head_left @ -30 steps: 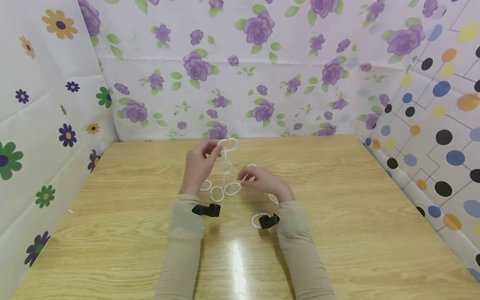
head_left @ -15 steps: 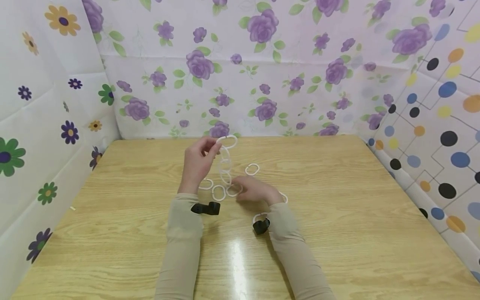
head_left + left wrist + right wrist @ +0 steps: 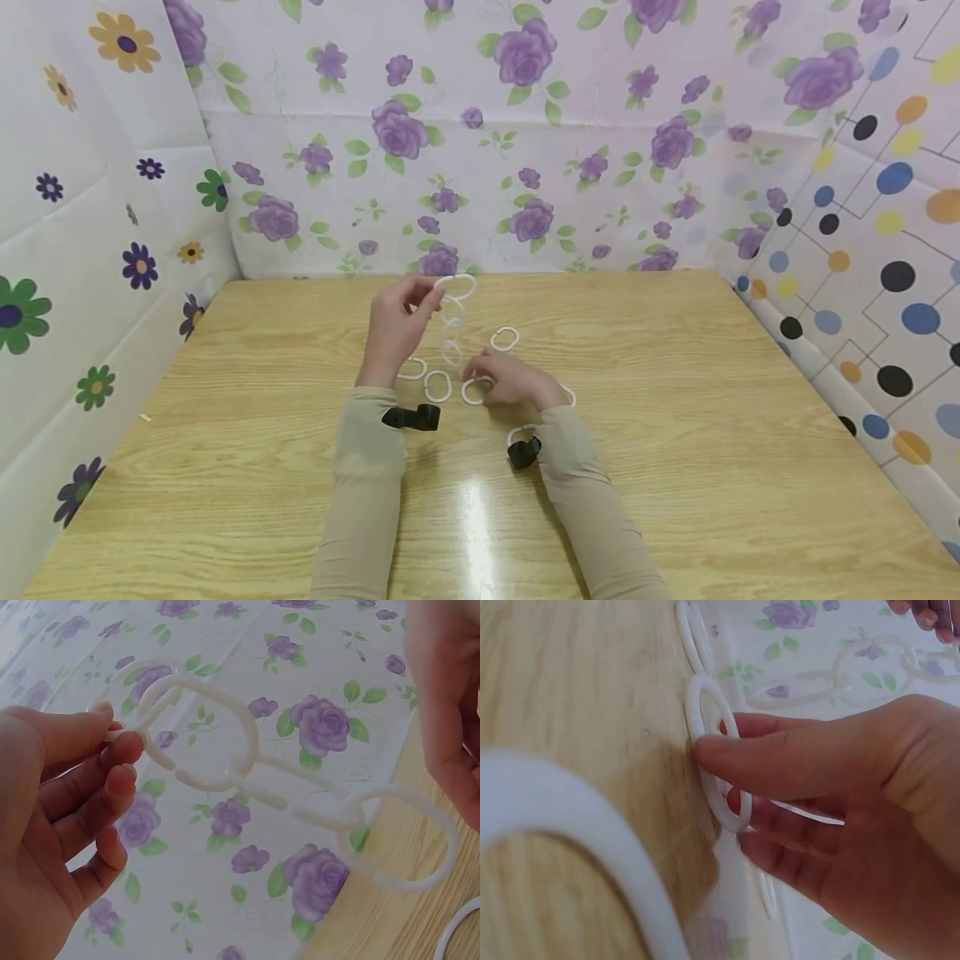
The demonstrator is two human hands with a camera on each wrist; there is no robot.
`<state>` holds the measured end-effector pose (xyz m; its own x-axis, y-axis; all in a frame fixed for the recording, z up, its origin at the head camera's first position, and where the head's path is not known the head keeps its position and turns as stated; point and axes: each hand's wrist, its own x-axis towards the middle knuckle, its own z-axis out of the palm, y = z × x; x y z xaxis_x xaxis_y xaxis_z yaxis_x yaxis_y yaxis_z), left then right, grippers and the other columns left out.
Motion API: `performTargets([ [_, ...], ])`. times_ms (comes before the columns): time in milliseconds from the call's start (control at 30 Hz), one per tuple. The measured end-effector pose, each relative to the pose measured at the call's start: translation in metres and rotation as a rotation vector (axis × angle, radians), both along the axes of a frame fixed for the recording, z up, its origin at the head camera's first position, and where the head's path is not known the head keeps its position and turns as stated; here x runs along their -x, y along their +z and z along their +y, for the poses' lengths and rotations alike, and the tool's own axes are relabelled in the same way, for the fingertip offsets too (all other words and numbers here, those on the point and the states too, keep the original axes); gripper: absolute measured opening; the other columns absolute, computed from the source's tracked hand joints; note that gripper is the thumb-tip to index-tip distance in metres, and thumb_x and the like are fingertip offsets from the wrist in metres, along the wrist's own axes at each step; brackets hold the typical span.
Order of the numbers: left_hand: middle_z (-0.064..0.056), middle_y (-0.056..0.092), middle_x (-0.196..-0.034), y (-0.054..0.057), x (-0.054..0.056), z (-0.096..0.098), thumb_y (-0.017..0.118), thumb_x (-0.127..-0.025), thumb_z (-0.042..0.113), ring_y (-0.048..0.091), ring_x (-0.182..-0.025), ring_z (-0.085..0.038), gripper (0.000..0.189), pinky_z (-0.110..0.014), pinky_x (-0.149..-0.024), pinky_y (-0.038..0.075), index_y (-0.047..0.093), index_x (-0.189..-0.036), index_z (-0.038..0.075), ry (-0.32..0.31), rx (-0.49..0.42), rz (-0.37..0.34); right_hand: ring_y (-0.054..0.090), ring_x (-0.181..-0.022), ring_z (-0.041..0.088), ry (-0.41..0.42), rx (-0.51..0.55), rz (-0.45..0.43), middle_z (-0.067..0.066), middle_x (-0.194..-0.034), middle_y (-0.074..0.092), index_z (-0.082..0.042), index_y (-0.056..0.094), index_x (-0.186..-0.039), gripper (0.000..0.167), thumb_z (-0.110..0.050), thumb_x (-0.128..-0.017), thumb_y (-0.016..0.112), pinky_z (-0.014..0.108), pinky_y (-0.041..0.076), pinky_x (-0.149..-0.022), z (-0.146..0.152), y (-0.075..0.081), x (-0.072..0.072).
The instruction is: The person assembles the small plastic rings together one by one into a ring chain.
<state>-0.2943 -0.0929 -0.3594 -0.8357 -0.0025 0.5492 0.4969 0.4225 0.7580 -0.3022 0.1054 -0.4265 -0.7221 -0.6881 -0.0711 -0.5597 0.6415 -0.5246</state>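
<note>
My left hand pinches the top link of a white plastic chain between thumb and fingers. Several oval links hang from that grip, the lowest dangling over the table. At the table, slightly right of the chain's end, my right hand holds a loose white plastic link. In the right wrist view, the thumb lies on that link's near face, with fingers behind it. The held link is tilted up close over the wood and separate from the hanging chain.
Loose white links lie around the hands: one left of the right hand, another behind it. Others sit partly hidden by the left wrist and right forearm. Flowered cloth stands along the table's back edge.
My right hand has come down and left to a loose link, taken it between thumb and fingers, and drawn it slightly nearer. The left hand keeps the chain raised, nearly still.
</note>
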Motion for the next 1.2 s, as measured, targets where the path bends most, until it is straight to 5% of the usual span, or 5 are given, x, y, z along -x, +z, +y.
performTargets([
  [433, -0.011, 0.069, -0.075, -0.001, 0.001, -0.002, 0.065, -0.093, 0.016, 0.055, -0.065, -0.009, 0.011, -0.019, -0.059, 0.039, 0.070, -0.094, 0.005, 0.004, -0.001, 0.017, 0.061, -0.095, 0.016, -0.043, 0.057, -0.025, 0.006, -0.098, 0.068, -0.008, 0.066, -0.096, 0.018, 0.006, -0.085, 0.061, 0.032, 0.049, -0.089, 0.010, 0.003, 0.001],
  [733, -0.010, 0.069, -0.074, -0.003, 0.003, -0.002, 0.065, -0.093, 0.019, 0.055, -0.065, -0.007, 0.014, -0.019, -0.059, 0.038, 0.069, -0.093, 0.006, -0.007, 0.019, 0.032, 0.058, -0.069, 0.009, -0.078, 0.144, -0.067, 0.008, -0.081, 0.067, -0.002, 0.064, -0.095, 0.009, -0.001, -0.093, 0.056, 0.023, 0.049, -0.064, 0.021, 0.013, 0.004],
  [967, -0.009, 0.069, -0.075, -0.003, 0.002, -0.001, 0.065, -0.094, 0.021, 0.057, -0.065, -0.011, 0.016, -0.020, -0.060, 0.039, 0.068, -0.092, 0.006, -0.021, 0.052, 0.024, 0.065, -0.056, 0.022, -0.111, 0.217, -0.139, 0.011, -0.080, 0.068, 0.000, 0.061, -0.107, 0.015, -0.008, -0.098, 0.052, 0.031, 0.051, -0.051, 0.030, 0.023, 0.002],
  [1200, -0.009, 0.069, -0.076, -0.005, 0.003, 0.000, 0.064, -0.094, 0.021, 0.057, -0.066, -0.013, 0.015, -0.021, -0.063, 0.042, 0.067, -0.090, 0.006, -0.048, 0.081, 0.000, 0.061, -0.056, 0.035, -0.169, 0.253, -0.091, 0.014, -0.078, 0.066, -0.004, 0.067, -0.113, 0.021, -0.014, -0.098, 0.056, 0.023, 0.041, -0.044, 0.033, 0.034, -0.002],
])
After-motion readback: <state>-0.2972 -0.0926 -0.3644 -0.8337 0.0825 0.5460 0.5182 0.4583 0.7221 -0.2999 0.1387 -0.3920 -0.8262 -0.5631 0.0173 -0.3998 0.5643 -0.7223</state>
